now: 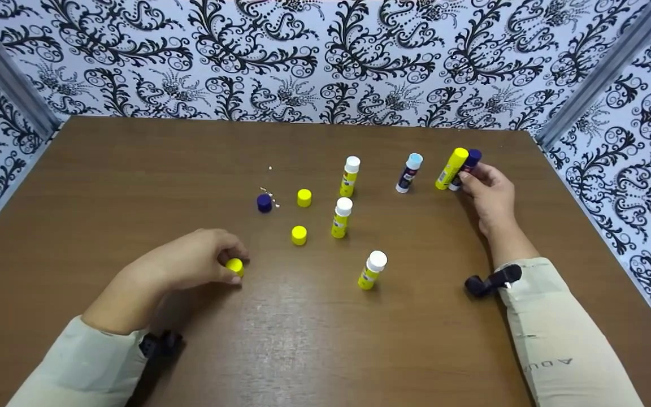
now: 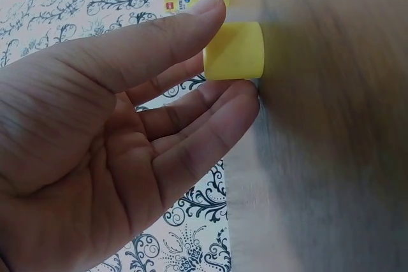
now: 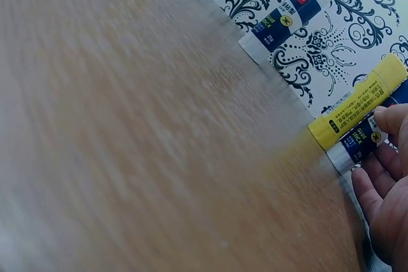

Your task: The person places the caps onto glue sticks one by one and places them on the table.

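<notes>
My left hand pinches a yellow glue stick cap between thumb and fingers, low on the table at the left front. At the right back, my right hand holds a dark blue glue stick with a blue cap, upright. Right beside it stands a capped yellow glue stick; the two appear to touch. An uncapped dark blue glue stick stands a little to their left. Several uncapped yellow glue sticks with white tops stand around the middle: one at the back, one nearer, one in front.
Two loose yellow caps, one behind and one nearer, lie left of the yellow sticks. A dark blue cap lies by some white crumbs. Patterned walls border the brown table at the back and sides.
</notes>
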`<state>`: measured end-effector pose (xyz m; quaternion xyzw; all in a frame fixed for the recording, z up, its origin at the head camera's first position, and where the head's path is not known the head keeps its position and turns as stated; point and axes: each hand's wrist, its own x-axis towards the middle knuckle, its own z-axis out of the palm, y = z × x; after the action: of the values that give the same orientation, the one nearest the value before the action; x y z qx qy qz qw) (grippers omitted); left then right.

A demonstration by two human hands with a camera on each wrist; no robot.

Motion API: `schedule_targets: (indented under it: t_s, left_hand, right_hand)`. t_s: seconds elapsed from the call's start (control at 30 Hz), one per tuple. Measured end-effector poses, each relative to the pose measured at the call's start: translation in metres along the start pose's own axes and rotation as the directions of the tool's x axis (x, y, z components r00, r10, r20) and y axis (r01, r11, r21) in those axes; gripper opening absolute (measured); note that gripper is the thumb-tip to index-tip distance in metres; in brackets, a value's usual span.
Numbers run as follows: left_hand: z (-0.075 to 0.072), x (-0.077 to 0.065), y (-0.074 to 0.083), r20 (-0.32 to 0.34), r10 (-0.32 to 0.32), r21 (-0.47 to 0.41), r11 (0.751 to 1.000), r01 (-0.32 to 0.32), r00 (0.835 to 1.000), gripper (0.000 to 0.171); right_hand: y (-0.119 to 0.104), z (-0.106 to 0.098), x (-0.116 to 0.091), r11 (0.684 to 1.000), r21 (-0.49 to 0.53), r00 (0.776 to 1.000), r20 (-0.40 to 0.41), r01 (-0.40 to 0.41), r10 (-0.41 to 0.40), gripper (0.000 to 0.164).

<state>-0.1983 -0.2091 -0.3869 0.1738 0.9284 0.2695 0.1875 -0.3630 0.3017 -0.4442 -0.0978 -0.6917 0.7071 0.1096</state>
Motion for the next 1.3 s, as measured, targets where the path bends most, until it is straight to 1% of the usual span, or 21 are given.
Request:
schedule_targets:
  t_s: [0.23,0.4,0.67,0.73,0.87,1.1,1.3]
  left_hand:
    - [0.0008,0.0012,-0.0007,0.006,-0.011,0.005,1.000,0.011,1.000,0.021]
    - [0.0015,0.0015,-0.0003,-0.004,0.000,0.017,1.000,0.000,1.000,0.016]
    - [0.0019,0.0018,-0.0005,-0.012,0.011,0.029,1.000,-0.010,1.000,0.014]
    - [0.0025,0.0027,-0.0014,-0.016,0.024,0.034,0.999,-0.024,1.000,0.014]
    - [0.0037,0.0043,-0.0028,-0.024,0.041,0.029,0.999,-0.040,0.999,0.014]
    - [0.0041,0.0040,-0.0015,-0.022,0.016,0.020,1.000,-0.015,1.000,0.013]
    - [0.0040,0.0046,-0.0013,-0.020,0.023,0.022,0.999,-0.023,1.000,0.013]
  right_hand:
    - [0.0010,-0.0005,0.0018,1.000,0.011,1.000,-0.006,-0.015,0.015,0.020]
    - [0.0010,-0.0009,0.0026,1.000,-0.001,1.000,-0.007,-0.017,0.017,0.021]
    - [0.0000,-0.0014,0.0013,1.000,-0.011,1.000,-0.007,-0.016,0.016,0.022]
    - [0.0000,-0.0010,0.0006,1.000,-0.018,1.000,-0.010,-0.005,0.004,0.022]
    - [0.0000,0.0004,-0.0005,1.000,0.002,1.000,-0.010,0.018,-0.018,0.019]
    - [-0.0006,0.0008,-0.0018,1.000,0.015,1.000,-0.012,0.021,-0.021,0.018]
    - [-0.0012,0.0005,-0.0019,1.000,0.001,1.000,-0.010,0.011,-0.011,0.019]
